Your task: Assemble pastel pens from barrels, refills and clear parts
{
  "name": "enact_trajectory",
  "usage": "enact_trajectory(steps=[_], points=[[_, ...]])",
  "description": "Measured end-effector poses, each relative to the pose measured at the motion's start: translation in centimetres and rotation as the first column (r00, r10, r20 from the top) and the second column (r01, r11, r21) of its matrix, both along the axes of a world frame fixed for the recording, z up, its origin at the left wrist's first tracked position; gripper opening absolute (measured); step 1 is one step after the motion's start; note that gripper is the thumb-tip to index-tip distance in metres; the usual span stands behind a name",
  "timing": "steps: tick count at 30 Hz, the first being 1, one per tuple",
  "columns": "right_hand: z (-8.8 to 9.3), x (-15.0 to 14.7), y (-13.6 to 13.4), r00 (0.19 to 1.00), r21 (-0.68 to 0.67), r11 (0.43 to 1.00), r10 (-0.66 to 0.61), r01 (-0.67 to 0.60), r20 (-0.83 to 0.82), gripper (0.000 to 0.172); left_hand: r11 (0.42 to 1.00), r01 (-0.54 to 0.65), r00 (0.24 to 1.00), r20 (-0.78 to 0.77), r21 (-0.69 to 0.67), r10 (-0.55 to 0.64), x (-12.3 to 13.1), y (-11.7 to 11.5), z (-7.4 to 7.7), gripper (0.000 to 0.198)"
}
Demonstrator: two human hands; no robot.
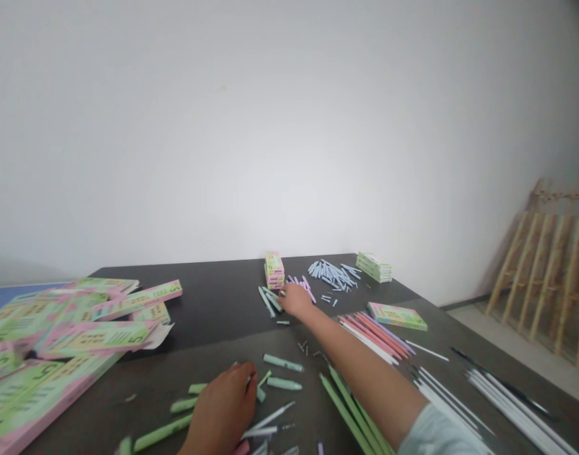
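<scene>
My left hand (226,404) is low over the near table, its fingers curled together. Whatever it may hold is hidden. Green pen barrels (163,433) lie to its left, and pale green barrel pieces (283,383) to its right. Stretched far forward, my right hand (296,299) has its fingers bent together at a small group of pale green pen parts (266,302); I cannot make out what is in its grip. Just beyond it stand a stack of small pink and green boxes (274,270) and some purple pen parts (309,289).
Pink and green cartons (81,338) are heaped on the left. At the back right are light blue pen parts (331,274) and stacked boxes (374,266). Coloured pens (377,335), another box (397,316) and white rods (516,411) lie right. A bamboo rack (545,272) leans against the wall.
</scene>
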State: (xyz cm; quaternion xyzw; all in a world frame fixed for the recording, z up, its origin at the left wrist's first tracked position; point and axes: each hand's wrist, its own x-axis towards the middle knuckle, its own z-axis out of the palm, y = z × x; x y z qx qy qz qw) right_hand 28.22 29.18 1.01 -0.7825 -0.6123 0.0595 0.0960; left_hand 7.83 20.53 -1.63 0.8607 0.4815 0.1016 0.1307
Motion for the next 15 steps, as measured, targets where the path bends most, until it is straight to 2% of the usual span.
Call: enact_trajectory(steps=[3,7,11,13,15], points=[[-1.3,-1.3,1.7,0.999,-0.004,0.999,-0.035,0.035,-0.032,0.030,1.000,-0.013,1.000,-0.006,-0.011,0.013,-0.1,0.0,0.1,0.034],[-2.6,-3.1,2.3,0.992,-0.022,0.998,-0.067,0.065,-0.106,0.030,1.000,-0.020,1.000,0.011,-0.017,0.020,-0.2,0.0,0.2,0.033],[-2.1,-3.9,1.6,0.968,-0.007,0.997,-0.073,0.073,-0.242,0.030,0.999,-0.049,0.996,0.068,-0.015,0.050,-0.4,0.3,0.0,0.031],[-1.0,-3.9,0.6,0.937,0.014,0.999,-0.044,0.052,-0.347,0.027,0.994,-0.090,0.968,0.228,-0.065,0.102,-0.6,0.8,0.0,0.027],[0.3,-4.0,-1.0,0.879,0.040,0.999,0.016,0.003,-0.477,0.024,0.982,-0.120,0.884,0.434,-0.145,0.172,-0.9,1.4,0.2,0.021]])
